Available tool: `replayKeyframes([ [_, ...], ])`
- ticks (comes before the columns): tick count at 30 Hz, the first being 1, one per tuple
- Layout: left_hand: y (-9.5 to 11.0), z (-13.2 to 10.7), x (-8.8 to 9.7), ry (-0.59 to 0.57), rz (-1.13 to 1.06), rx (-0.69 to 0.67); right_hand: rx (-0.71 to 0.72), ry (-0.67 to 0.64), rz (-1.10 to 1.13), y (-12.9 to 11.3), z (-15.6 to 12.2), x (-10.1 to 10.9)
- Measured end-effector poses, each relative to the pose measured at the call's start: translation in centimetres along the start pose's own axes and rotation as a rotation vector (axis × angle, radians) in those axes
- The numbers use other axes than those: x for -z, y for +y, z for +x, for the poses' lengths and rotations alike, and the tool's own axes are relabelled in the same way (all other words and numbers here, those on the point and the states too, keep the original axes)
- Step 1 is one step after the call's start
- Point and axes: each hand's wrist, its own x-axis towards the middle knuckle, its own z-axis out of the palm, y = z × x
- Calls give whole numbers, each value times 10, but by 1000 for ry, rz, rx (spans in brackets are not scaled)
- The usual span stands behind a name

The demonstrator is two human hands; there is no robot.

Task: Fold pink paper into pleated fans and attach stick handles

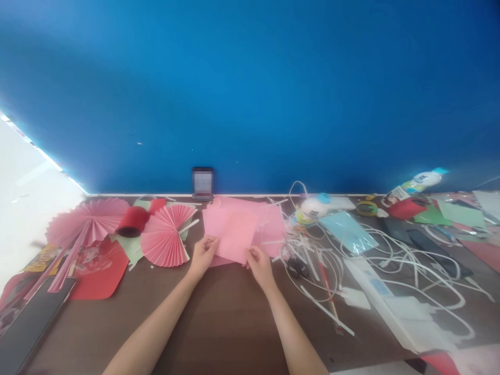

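Note:
A sheet of pink paper (236,237) is held up by its two lower corners. My left hand (203,255) pinches the left corner between thumb and fingers. At the right corner, my right hand (258,264) has the same kind of pinch. Behind and beneath lie more pink sheets (271,221), partly covered by the held one. To the left of my left hand rests a pleated pink paper fan (166,242), spread nearly into a round. Black-handled scissors (297,267) lie right of my right hand, among thin white paper strips.
Left: a larger pleated fan (97,221), a red roll (133,221), a red envelope (101,271) and a dark phone (37,323). Right: a glue bottle (314,207), a blue packet (347,232), tangled white cables (422,260) and a power strip (380,302). A blue wall (250,104) bounds the back.

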Motion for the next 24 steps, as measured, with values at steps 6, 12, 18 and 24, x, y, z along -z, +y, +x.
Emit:
replayKeyframes([
  [6,-1,0,-1,13,-3,14,0,91,-50,1,-2,-4],
  [12,-3,1,1,21,-81,31,-6,39,-1,3,-1,-4],
  [18,-1,0,2,-20,-217,144,-47,-74,-15,2,-2,6],
  [24,-4,2,4,-3,-165,140,41,51,77,0,2,11],
])
